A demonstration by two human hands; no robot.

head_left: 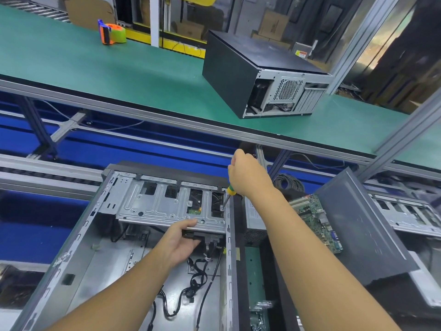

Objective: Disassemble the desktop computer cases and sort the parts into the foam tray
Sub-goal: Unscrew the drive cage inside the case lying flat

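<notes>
Two hands: mine, on the drive cage [155, 206].
Right hand [249, 175]: clenches screwdriver [230, 190], cage's 3 o'clock.
Left hand [177, 242]: grips cage's 6 o'clock edge.

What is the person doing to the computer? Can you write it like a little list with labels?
right hand: grips a screwdriver, tip at a screw on the right edge of the drive cage
left hand: holds the cage's front edge
open case: lies on its side, black cables loose inside
closed case: sits on the green belt
tape dispenser: orange and green, far left on the belt
circuit board: right of the open case
</notes>
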